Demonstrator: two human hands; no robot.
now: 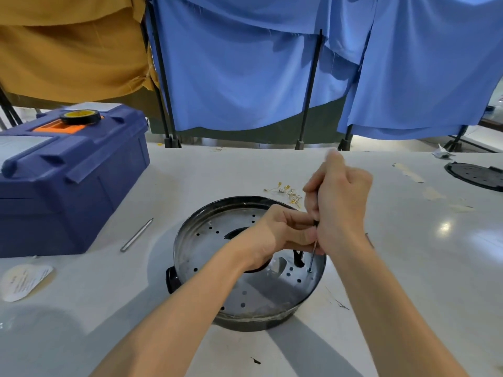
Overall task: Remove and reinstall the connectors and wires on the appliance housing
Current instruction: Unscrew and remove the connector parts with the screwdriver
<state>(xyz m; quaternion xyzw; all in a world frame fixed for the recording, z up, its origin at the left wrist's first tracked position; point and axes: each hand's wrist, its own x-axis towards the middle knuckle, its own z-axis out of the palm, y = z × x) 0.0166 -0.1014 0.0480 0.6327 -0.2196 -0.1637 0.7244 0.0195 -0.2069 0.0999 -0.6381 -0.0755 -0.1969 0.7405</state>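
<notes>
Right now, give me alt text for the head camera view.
Two hands work a screwdriver into a round metal housing on a white table: right hand grips the handle, left hand steadies it. A blue toolbox sits left.

**Legible markings: none**

Faint printed lines on the rounded paper label [25, 281] at table's left edge, too blurred to read. White sheets on the blue toolbox [68, 186] lid possibly printed; nothing decipherable.

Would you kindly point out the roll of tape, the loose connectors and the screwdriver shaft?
Roll of tape [80, 116], head view: its black outer band.
Loose connectors [288, 192], head view: middle of the brass pile.
Screwdriver shaft [313, 255], head view: bare metal below the hands.
</notes>
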